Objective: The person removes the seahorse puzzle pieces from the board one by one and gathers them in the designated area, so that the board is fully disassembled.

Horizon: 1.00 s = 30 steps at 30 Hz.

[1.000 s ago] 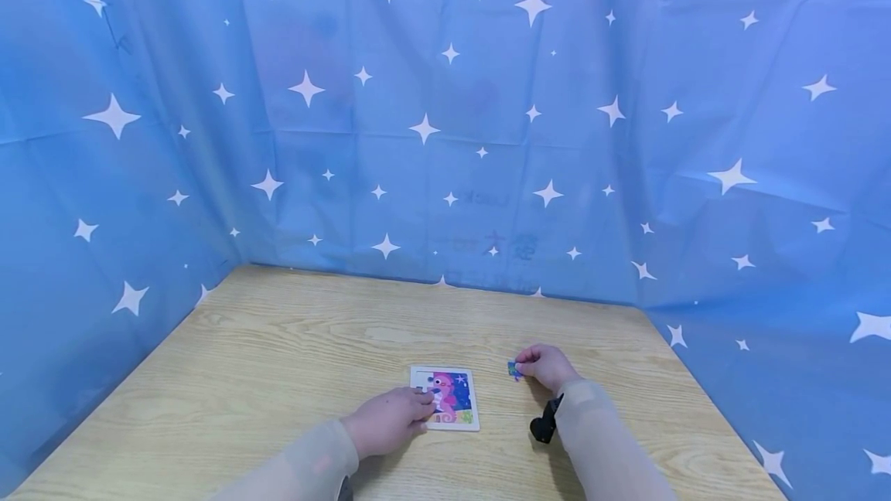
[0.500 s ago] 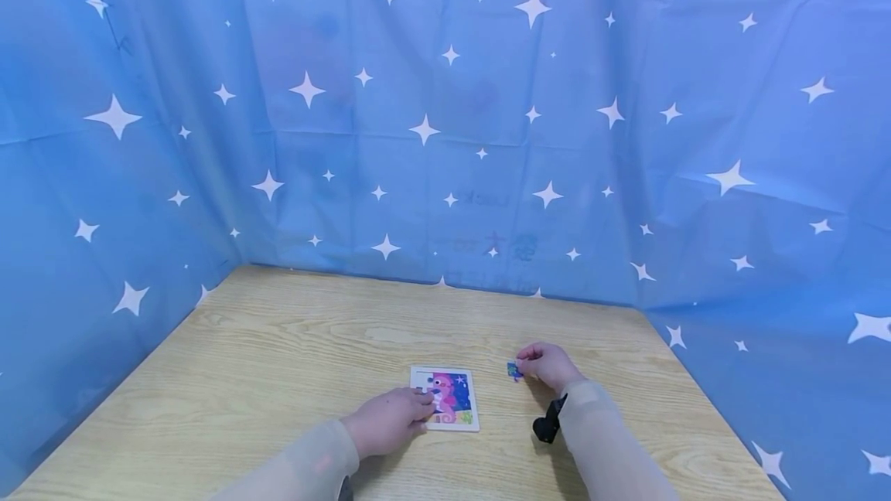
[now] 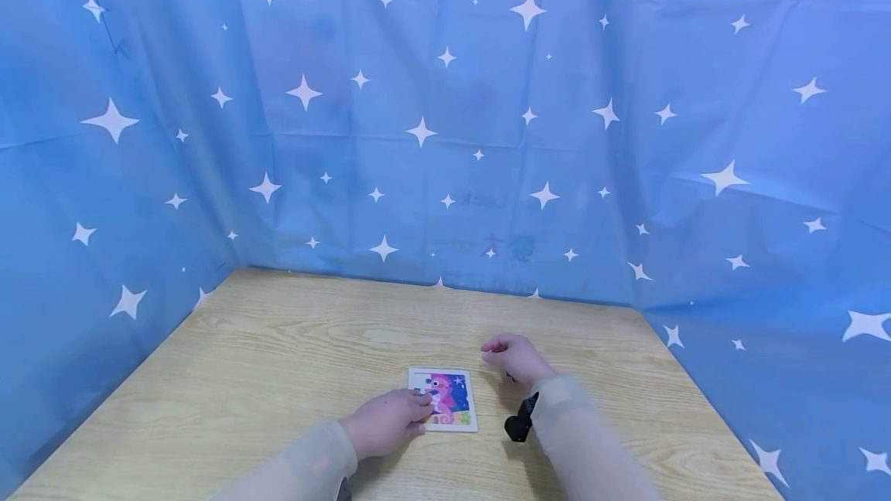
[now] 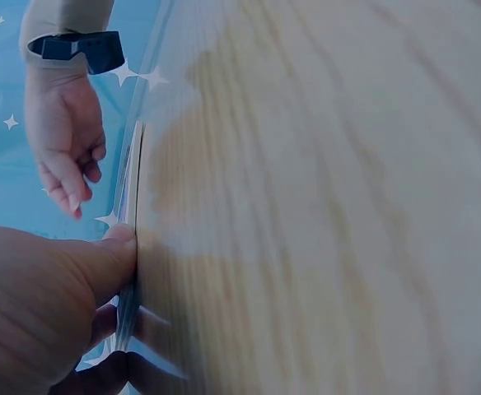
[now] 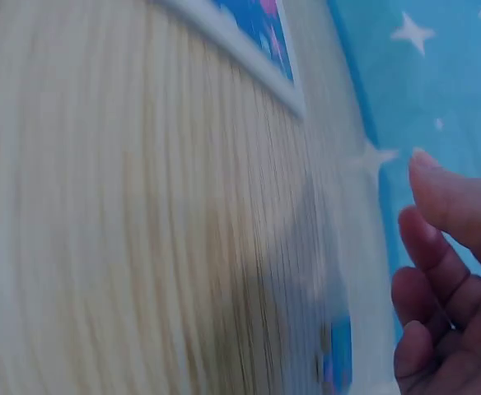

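A jigsaw puzzle (image 3: 461, 400) in a white frame, showing a pink seahorse on dark blue, lies on the wooden table. My left hand (image 3: 388, 421) holds it at its left side, fingers over the picture. In the left wrist view the thumb (image 4: 115, 247) of that hand is at the frame's edge. My right hand (image 3: 517, 357) is raised to the right of the puzzle, fingers loosely curled around nothing. Beneath it a blue puzzle piece (image 5: 340, 355) lies on the table, mostly hidden by the hand in the head view.
The wooden table (image 3: 292, 362) is bordered at the back and sides by a blue curtain (image 3: 445, 99) with white stars. A black wrist camera (image 3: 520, 420) is strapped to my right wrist.
My right hand has let go of the blue puzzle piece and moved left and slightly away from me, toward the puzzle. The left hand stays in place on the puzzle.
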Motion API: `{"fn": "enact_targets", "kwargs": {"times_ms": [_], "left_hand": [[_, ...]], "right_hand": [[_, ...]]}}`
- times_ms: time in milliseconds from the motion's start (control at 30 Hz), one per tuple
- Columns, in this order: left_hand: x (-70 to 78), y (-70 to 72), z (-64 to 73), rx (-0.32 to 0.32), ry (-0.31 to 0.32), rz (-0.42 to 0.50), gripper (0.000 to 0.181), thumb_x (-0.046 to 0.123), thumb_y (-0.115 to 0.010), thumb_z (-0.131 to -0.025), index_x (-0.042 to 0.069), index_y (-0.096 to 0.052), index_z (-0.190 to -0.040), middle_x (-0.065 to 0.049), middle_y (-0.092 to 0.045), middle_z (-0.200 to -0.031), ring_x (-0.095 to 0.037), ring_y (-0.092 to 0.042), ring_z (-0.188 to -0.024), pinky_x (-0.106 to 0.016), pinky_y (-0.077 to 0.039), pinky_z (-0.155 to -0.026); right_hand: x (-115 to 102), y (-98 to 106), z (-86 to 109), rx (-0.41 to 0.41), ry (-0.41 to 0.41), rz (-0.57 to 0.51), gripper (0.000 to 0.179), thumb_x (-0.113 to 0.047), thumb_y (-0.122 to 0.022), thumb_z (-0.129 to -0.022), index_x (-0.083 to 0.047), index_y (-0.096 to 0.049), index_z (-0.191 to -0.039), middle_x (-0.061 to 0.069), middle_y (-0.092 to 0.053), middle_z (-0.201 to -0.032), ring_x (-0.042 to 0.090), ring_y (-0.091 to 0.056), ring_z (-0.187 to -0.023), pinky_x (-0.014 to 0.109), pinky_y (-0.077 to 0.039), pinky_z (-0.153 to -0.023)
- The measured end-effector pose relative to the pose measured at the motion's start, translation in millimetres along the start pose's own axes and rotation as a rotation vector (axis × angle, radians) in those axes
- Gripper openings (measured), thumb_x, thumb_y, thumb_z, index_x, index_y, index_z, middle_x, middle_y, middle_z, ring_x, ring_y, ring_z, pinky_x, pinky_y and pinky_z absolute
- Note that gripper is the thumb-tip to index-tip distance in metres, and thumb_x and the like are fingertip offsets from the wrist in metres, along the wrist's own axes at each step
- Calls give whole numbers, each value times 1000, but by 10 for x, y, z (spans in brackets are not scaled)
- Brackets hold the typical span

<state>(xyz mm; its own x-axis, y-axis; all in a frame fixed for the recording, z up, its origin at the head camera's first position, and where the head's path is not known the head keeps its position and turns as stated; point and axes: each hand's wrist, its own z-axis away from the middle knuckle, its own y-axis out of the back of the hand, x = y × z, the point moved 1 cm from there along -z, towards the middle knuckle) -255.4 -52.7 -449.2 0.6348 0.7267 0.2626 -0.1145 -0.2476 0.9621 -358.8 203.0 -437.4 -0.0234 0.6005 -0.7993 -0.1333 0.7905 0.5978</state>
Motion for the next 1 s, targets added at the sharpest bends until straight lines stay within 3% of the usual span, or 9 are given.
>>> {"fn": "enact_targets", "kwargs": {"times_ms": [200,600,733,1000], "left_hand": [[-14,-19,-10,12,-14,-19,39,26,-61,-94,12,-62,-130,-3,-56,-136,-24,-51,-126,-38,-41,-103],[-3,-15,-13,39,-57,-29,37,22,-62,-93,8,-63,-127,-7,-58,-133,-24,-53,-123,-37,-42,-103],[-13,-25,-26,39,-60,-34,37,23,-63,-92,9,-64,-127,-6,-59,-133,-24,-53,-123,-36,-42,-102],[-35,-40,-23,38,-67,-32,39,23,-62,-93,8,-62,-128,-8,-58,-133,-25,-52,-124,-37,-41,-103]], "right_hand": [[-168,-246,-8,-75,67,31,16,-18,-68,-90,-9,-70,-103,3,-62,-96,19,-55,-87,36,-46,-77],[-355,-658,49,-207,156,-17,15,-14,-69,-89,-6,-69,-101,1,-62,-89,15,-55,-80,32,-47,-74],[-333,-726,45,-220,176,-17,10,-9,-69,-87,-4,-70,-96,0,-64,-84,12,-57,-76,28,-48,-71],[-350,-739,64,-261,192,52,6,-8,-71,-86,-7,-72,-92,-2,-65,-83,11,-57,-78,32,-47,-76]]}}
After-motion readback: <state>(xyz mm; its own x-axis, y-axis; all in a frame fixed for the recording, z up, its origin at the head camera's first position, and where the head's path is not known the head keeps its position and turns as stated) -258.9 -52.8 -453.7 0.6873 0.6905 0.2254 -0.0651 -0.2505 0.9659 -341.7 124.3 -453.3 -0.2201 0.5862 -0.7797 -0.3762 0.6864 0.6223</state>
